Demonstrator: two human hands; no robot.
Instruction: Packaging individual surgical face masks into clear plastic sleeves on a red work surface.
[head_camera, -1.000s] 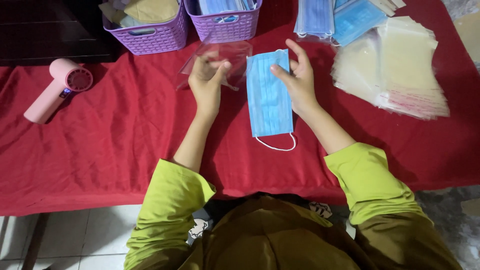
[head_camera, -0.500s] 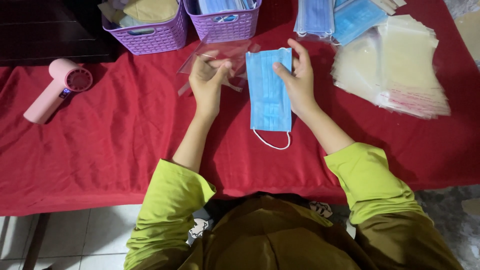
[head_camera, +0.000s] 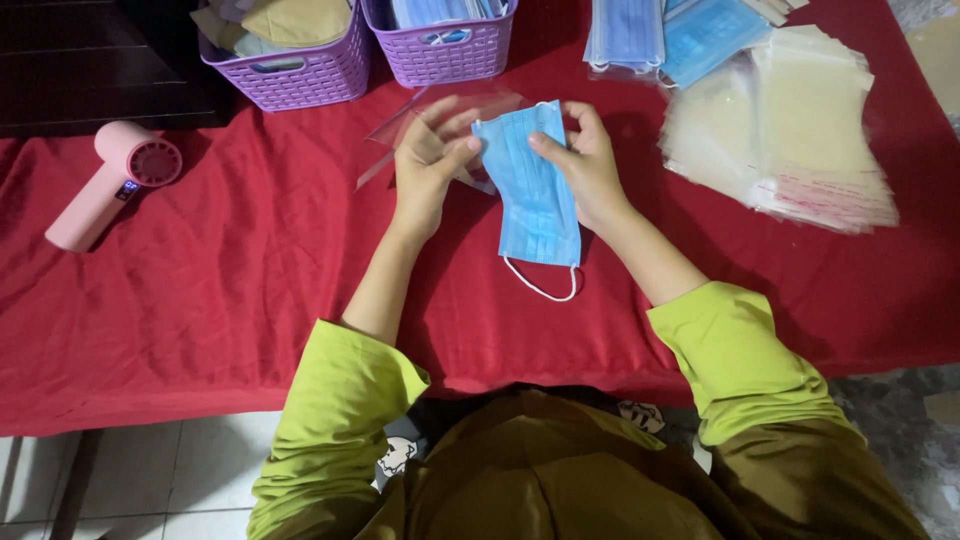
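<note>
While over the red cloth, my left hand (head_camera: 428, 172) pinching clear sleeve (head_camera: 440, 115), right hand (head_camera: 585, 160) gripping blue mask (head_camera: 530, 185) between them.

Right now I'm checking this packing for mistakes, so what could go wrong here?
The thin clear plastic sleeve in the left hand looks floppy, so its mouth may close. The folded blue pleated face mask in the right hand could crease, and its dangling white ear loop might snag on the sleeve's edge.
</note>
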